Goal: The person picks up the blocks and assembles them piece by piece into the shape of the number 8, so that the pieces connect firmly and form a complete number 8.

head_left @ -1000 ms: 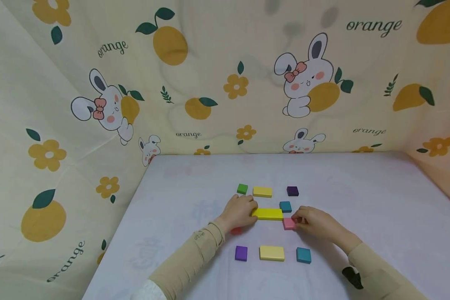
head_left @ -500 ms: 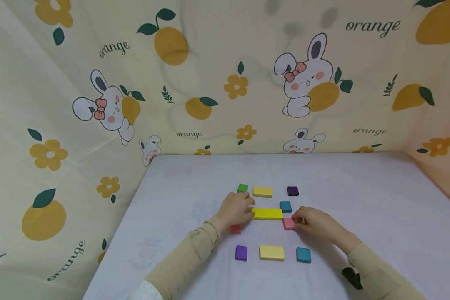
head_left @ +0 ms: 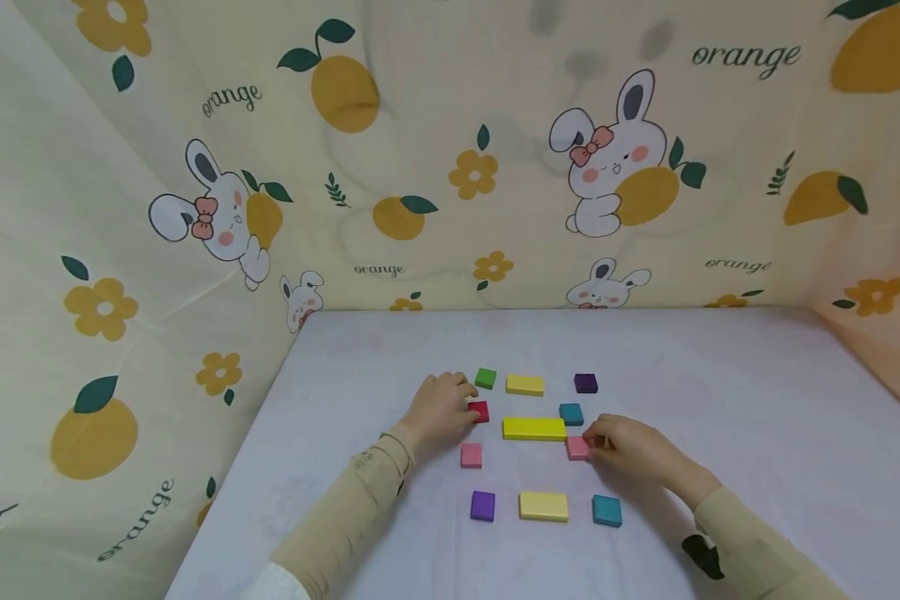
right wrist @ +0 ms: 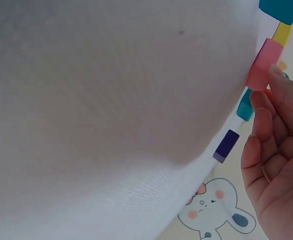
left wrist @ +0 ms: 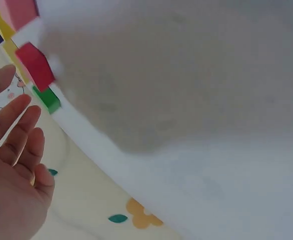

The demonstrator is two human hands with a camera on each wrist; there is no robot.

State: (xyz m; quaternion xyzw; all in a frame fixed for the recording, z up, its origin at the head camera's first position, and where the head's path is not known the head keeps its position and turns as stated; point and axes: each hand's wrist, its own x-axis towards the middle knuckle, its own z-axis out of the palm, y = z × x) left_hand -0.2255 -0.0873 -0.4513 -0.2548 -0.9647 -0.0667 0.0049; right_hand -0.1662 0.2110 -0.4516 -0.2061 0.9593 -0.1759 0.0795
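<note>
My left hand (head_left: 440, 410) is beside a small red block (head_left: 479, 412), fingertips right at its left side. The left wrist view shows the thumb apart from the loosely bent fingers, with a gap between them and the red block (left wrist: 35, 66) just beyond. My right hand (head_left: 630, 446) pinches a pink block (head_left: 577, 448) between thumb and fingertips; the right wrist view shows the thumb against this pink block (right wrist: 264, 64). The pink block lies at the lower right corner of a long yellow block (head_left: 534, 429). A teal block (head_left: 571, 414) lies at its upper right corner.
Behind lie a green block (head_left: 485, 378), a pale yellow block (head_left: 525, 385) and a dark purple block (head_left: 586, 383). In front are a purple block (head_left: 483, 506), a cream block (head_left: 543, 506) and another teal block (head_left: 607, 511). A second pink block (head_left: 471, 456) is at left.
My left hand has let go of the long yellow block's left end and moved left, uncovering the red block and the left pink block. My right hand has stayed at its pink block.
</note>
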